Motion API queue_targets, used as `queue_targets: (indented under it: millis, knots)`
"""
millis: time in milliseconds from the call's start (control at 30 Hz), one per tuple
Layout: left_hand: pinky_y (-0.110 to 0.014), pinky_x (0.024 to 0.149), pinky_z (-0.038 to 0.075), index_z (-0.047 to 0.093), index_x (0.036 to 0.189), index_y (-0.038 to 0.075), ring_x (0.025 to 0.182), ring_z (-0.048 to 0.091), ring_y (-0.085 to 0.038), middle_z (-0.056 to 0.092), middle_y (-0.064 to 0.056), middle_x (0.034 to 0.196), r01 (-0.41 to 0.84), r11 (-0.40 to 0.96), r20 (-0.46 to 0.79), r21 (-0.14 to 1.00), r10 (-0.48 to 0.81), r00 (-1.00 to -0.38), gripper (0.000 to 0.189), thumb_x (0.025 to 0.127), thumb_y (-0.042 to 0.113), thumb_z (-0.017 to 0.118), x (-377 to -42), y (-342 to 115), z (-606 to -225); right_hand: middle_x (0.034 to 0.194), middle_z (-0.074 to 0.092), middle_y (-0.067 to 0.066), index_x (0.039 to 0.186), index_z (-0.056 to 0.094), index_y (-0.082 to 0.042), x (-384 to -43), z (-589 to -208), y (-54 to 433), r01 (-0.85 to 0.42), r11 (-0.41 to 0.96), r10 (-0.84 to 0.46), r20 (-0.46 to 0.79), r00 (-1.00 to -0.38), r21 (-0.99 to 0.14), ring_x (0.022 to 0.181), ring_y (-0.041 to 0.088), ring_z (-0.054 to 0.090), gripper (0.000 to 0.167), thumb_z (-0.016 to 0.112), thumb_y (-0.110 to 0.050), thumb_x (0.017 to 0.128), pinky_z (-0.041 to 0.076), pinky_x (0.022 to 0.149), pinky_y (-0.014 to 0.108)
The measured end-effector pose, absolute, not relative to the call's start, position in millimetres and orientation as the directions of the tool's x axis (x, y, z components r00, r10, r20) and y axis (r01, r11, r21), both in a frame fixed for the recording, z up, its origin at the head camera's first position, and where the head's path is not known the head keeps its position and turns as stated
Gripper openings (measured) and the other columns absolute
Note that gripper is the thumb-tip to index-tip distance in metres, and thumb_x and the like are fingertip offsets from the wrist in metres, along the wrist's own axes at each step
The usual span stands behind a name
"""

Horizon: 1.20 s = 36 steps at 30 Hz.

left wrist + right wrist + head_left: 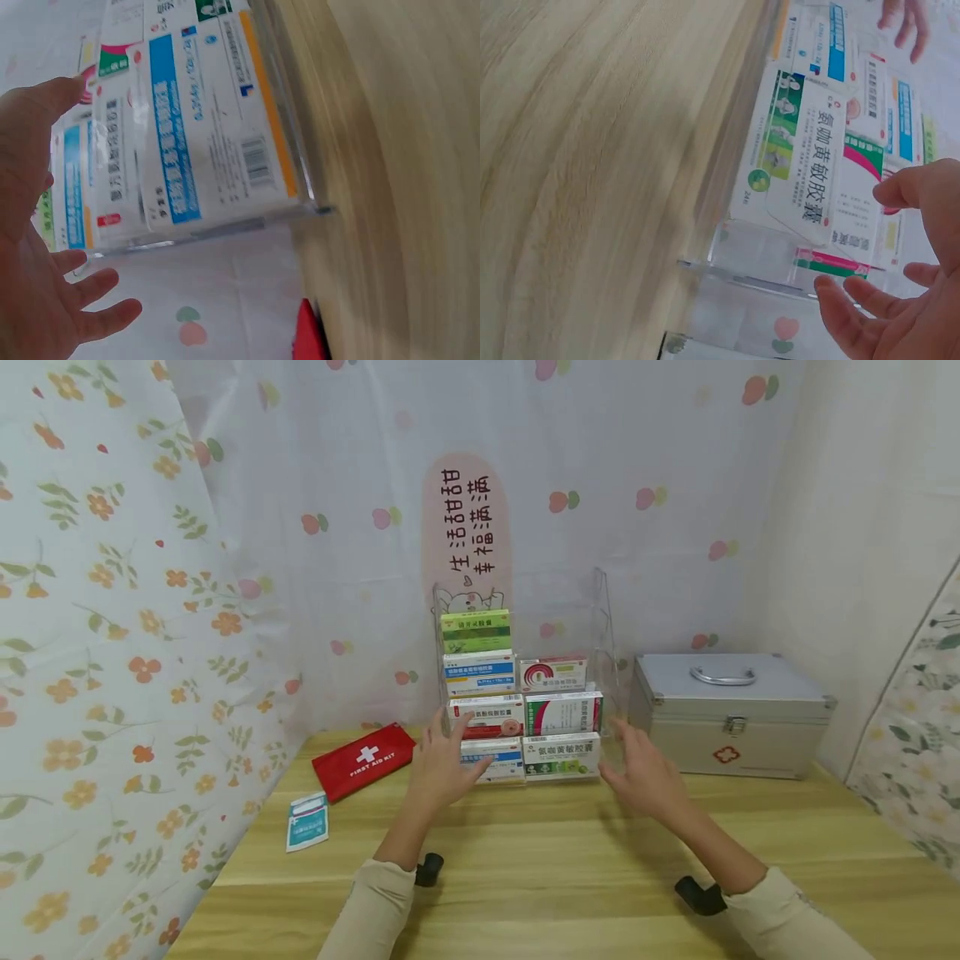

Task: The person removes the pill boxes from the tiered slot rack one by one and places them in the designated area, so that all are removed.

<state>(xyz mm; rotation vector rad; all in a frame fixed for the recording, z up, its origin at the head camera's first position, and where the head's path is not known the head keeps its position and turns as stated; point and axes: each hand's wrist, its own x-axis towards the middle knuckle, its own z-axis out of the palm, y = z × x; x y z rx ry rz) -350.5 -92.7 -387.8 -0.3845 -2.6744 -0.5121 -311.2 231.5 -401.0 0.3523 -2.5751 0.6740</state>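
A clear tiered display rack point(609, 635) stands on the table with medicine boxes in two columns. My left hand point(441, 768) is at its left side, fingers spread and thumb in front of a white box with a blue band point(217, 127). At the right side, my right hand point(647, 774) has loosely bent, parted fingers around the rack's edge, holding nothing. Between the hands are a white-and-green capsule box point(795, 150) and a green-and-magenta striped box point(564, 715). Higher up sit a green box point(476, 632) and a box with red arcs point(553, 675).
A red first aid pouch point(363, 762) and a small teal-and-white packet point(307, 823) lie left of the rack. To the right stands a silver case point(731, 727) with a top handle. Patterned cloth point(337, 568) hangs behind and along the left.
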Motion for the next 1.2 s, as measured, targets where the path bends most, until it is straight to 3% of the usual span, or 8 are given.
queue_targets:
  millis: [167, 367, 600, 767, 833, 967, 1067, 1200]
  knots:
    - [-0.063, 0.099, 0.044, 0.030, 0.153, 0.032, 0.139, 0.033, -0.043, 0.019, -0.017, 0.159, 0.298, 0.871, 0.372, 0.390, 0.147, -0.916, 0.090, 0.079, 0.053, 0.077, -357, -102, -396, 0.130, 0.053, 0.025, 0.141, 0.046, -0.003, -316, -405, 231, -0.367, 0.797, -0.122, 0.468, -0.875, -0.479, 0.091, 0.034, 0.063, 0.056, 0.068, -0.020, 0.093, 0.053, 0.062, 0.040]
    - [-0.063, 0.095, 0.046, 0.025, 0.155, 0.033, 0.140, 0.033, -0.042, 0.019, -0.018, 0.160, 0.308, 0.842, 0.354, 0.442, 0.152, -0.923, 0.097, 0.077, 0.050, 0.080, -366, -107, -406, 0.127, 0.055, 0.025, 0.128, 0.059, -0.004, -325, -409, 232, -0.402, 0.733, -0.122, 0.476, -0.871, -0.549, 0.080, 0.028, 0.070, 0.038, 0.069, -0.012, 0.092, 0.052, 0.054, 0.031]
    - [-0.060, 0.093, 0.049, 0.026, 0.155, 0.031, 0.134, 0.042, -0.041, 0.023, -0.016, 0.158, 0.350, 0.807, 0.349, 0.475, 0.193, -0.917, 0.095, 0.079, 0.045, 0.081, -371, -112, -415, 0.130, 0.056, 0.025, 0.128, 0.062, -0.003, -336, -415, 232, -0.420, 0.691, -0.131, 0.469, -0.873, -0.588, 0.079, 0.028, 0.072, 0.038, 0.070, -0.013, 0.092, 0.059, 0.064, 0.036]
    - [-0.062, 0.094, 0.048, 0.024, 0.155, 0.030, 0.135, 0.041, -0.042, 0.024, -0.018, 0.158, 0.352, 0.800, 0.347, 0.486, 0.193, -0.918, 0.099, 0.077, 0.043, 0.083, -373, -113, -416, 0.128, 0.058, 0.027, 0.129, 0.062, -0.001, -347, -418, 230, -0.429, 0.704, -0.139, 0.483, -0.865, -0.566, 0.063, 0.015, 0.064, 0.041, 0.072, -0.012, 0.090, 0.055, 0.063, 0.034]
    - [-0.062, 0.093, 0.048, 0.022, 0.155, 0.031, 0.135, 0.041, -0.042, 0.024, -0.017, 0.158, 0.345, 0.800, 0.339, 0.491, 0.189, -0.922, 0.100, 0.077, 0.042, 0.083, -375, -112, -416, 0.128, 0.058, 0.027, 0.129, 0.063, -0.002, -349, -419, 230, -0.425, 0.705, -0.133, 0.483, -0.866, -0.568, 0.059, 0.016, 0.059, 0.041, 0.072, -0.012, 0.090, 0.053, 0.067, 0.038]
    - [-0.061, 0.093, 0.049, 0.018, 0.156, 0.034, 0.133, 0.044, -0.040, 0.022, -0.015, 0.159, 0.307, 0.811, 0.305, 0.498, 0.167, -0.938, 0.101, 0.079, 0.043, 0.082, -377, -113, -418, 0.128, 0.059, 0.025, 0.128, 0.063, -0.002, -353, -421, 229, -0.421, 0.705, -0.122, 0.487, -0.865, -0.570, 0.090, 0.038, 0.065, 0.041, 0.073, -0.012, 0.089, 0.051, 0.086, 0.055]
    - [-0.060, 0.093, 0.049, 0.016, 0.157, 0.036, 0.132, 0.046, -0.039, 0.021, -0.014, 0.160, 0.290, 0.814, 0.292, 0.504, 0.156, -0.944, 0.101, 0.080, 0.042, 0.081, -378, -114, -419, 0.127, 0.060, 0.025, 0.128, 0.064, -0.002, -354, -422, 228, -0.425, 0.696, -0.122, 0.487, -0.865, -0.579, 0.115, 0.044, 0.056, 0.042, 0.073, -0.012, 0.089, 0.046, 0.095, 0.061]
    - [-0.060, 0.093, 0.049, 0.016, 0.156, 0.039, 0.133, 0.045, -0.039, 0.023, -0.014, 0.159, 0.308, 0.803, 0.300, 0.510, 0.170, -0.939, 0.100, 0.081, 0.040, 0.081, -380, -118, -419, 0.121, 0.061, 0.023, 0.123, 0.067, -0.004, -353, -423, 224, -0.426, 0.702, -0.119, 0.495, -0.861, -0.570, 0.108, 0.041, 0.058, 0.039, 0.075, -0.012, 0.086, 0.049, 0.089, 0.058]
